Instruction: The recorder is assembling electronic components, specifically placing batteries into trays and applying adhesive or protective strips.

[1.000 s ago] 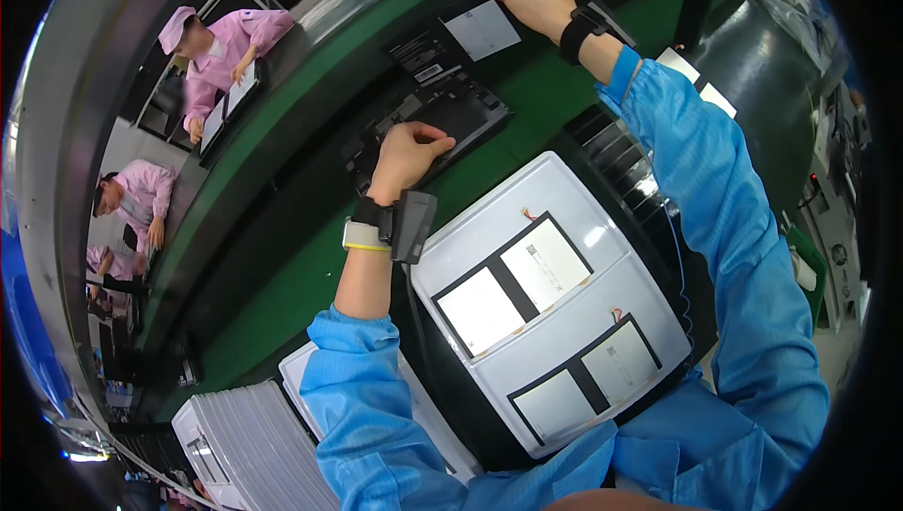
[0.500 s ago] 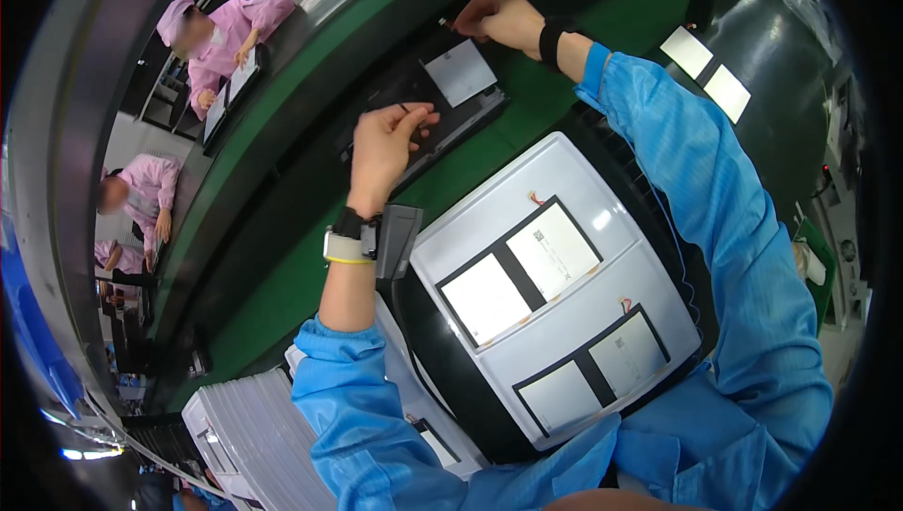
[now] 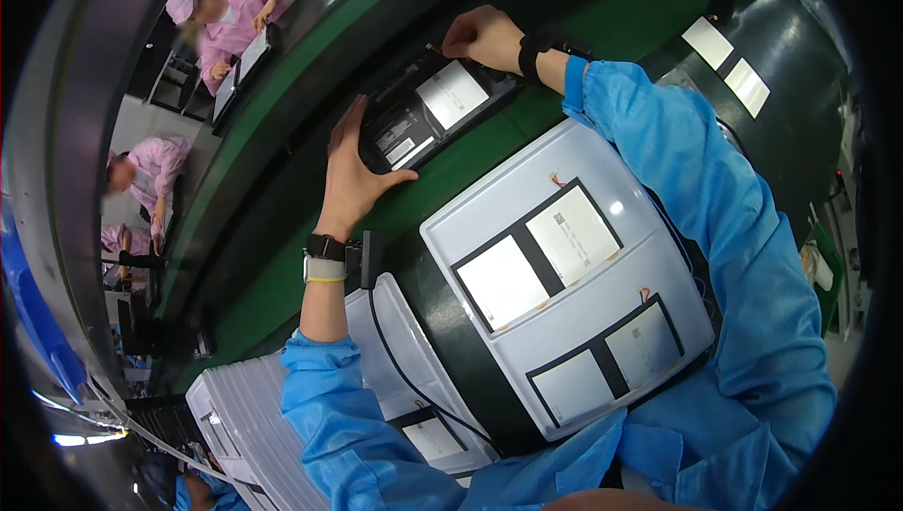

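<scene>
The left hand (image 3: 353, 172) has come off the middle of the job and swung out to the left end, its fingers unfurling, and the right hand (image 3: 447, 50) has eased nearer with the battery pack, whose white panel (image 3: 451, 95) now sits lower, down over the black device chassis (image 3: 503, 86)! Here's the relation that counts: pack and chassis run on much the same long axis, from near left to far right, and the white panel lies on the right part of that line. To its left comes a dark labelled panel (image 3: 404, 127), apparently the pack's other half; how snugly either one is seated, I can't tell. Right hand just beyond the white panel, on the far side, and clearly the nearer of the two! Its thumb and fingers are pinched together on the small connector lead (image 3: 433, 47), which pokes out to the left of the fingertips, by the far edge. Left hand spread wide, nothing in its grasp, palm facing the left end; thumb by the near corner, fingers toward the far one, contact unclear. And nearer, across a strip of green desk (image 3: 499, 140), the white tray (image 3: 480, 215) carries two more packs, a far one (image 3: 534, 255) and a near one (image 3: 609, 373).
</scene>
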A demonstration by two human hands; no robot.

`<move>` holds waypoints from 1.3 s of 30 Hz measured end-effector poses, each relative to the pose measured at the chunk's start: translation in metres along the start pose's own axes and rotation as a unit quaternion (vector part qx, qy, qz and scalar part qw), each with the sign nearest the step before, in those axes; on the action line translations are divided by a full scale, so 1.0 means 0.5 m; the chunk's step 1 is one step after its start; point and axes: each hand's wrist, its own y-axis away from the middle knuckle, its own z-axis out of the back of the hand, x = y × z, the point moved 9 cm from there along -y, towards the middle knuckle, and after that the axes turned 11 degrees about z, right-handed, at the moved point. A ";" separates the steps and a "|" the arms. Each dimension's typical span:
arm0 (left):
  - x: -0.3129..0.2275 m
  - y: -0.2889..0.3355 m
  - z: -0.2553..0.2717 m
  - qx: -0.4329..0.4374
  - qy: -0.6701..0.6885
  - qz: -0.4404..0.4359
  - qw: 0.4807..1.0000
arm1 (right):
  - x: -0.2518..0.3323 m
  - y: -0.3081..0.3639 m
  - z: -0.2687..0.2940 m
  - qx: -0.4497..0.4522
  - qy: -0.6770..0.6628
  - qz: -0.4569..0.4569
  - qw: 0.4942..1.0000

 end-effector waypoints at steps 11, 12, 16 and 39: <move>0.023 0.004 -0.011 0.049 0.005 0.040 0.998 | 0.070 0.046 -0.047 0.202 0.153 0.158 0.955; 0.027 0.001 -0.012 0.060 0.006 0.050 0.997 | 0.066 0.050 -0.048 0.202 0.154 0.157 0.954; 0.034 0.004 -0.014 0.076 0.008 0.054 0.996 | 0.084 0.058 -0.073 0.218 0.188 0.216 0.933; 0.066 0.052 -0.095 0.049 -0.144 0.005 0.988 | 0.154 0.108 -0.206 0.355 0.301 0.261 0.846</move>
